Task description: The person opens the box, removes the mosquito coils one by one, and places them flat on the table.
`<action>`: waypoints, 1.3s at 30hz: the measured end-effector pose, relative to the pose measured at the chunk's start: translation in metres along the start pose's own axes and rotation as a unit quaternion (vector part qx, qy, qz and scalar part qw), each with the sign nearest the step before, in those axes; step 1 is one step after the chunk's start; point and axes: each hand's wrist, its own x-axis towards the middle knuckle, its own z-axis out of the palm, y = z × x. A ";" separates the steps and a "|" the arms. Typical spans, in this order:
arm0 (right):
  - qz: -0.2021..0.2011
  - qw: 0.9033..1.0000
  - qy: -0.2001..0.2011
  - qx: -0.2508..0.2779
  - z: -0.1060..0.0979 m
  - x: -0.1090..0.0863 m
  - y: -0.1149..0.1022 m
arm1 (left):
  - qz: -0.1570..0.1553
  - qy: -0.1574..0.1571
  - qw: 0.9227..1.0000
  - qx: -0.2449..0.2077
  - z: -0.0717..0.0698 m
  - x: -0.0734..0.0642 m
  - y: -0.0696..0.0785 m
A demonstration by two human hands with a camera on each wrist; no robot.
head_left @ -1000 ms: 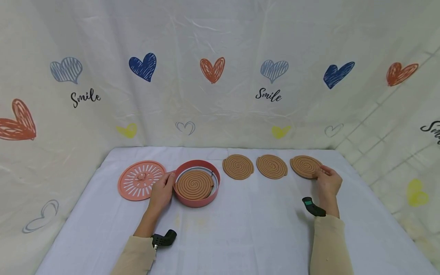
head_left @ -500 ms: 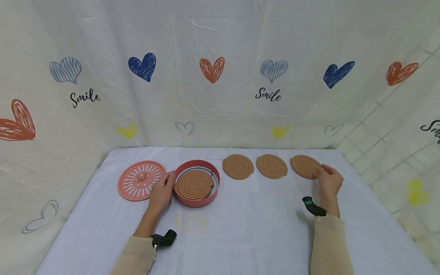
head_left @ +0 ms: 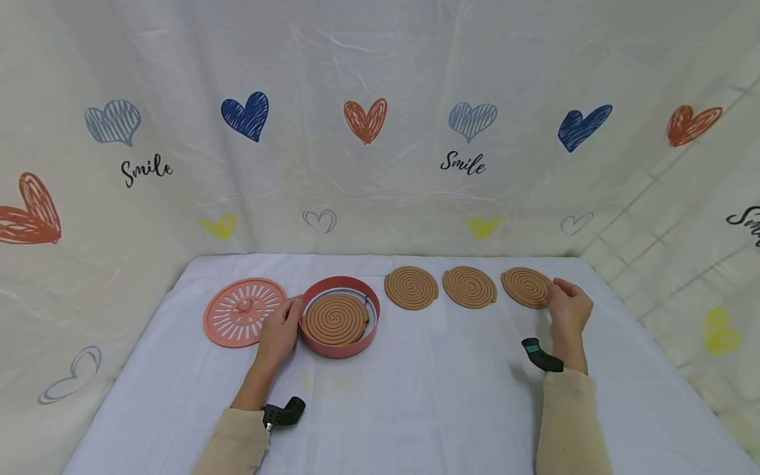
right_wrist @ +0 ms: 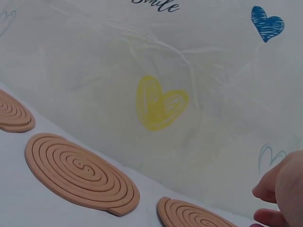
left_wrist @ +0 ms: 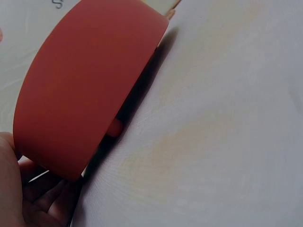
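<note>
My left hand [head_left: 278, 334] clamps the red box [head_left: 340, 352]; whether my right hand [head_left: 571, 315] pinches the rightmost coil [head_left: 524, 287], I cannot tell. Probably light, brittle: its outer edge needs soft fingers.

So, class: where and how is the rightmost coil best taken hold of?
The rightmost coil is probably best pinched by its right rim, coming from the right, where the right hand is. The disc looks thin, with no handle on its face, and the next coil lies close on its left.

Person wears beige slvs [head_left: 570, 422] & blk wrist cams [head_left: 285, 413].
</note>
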 end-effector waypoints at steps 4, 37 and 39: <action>-0.005 1.000 -0.009 0.006 0.000 -0.002 -0.003 | 0.002 0.000 1.000 0.003 0.000 0.000 0.000; -0.028 0.995 -0.048 0.078 0.005 -0.007 -0.007 | -0.003 -0.006 1.000 0.007 0.000 -0.002 0.002; -0.031 0.996 -0.047 0.072 0.006 -0.007 -0.007 | -0.001 -0.005 1.000 0.006 0.000 -0.002 0.002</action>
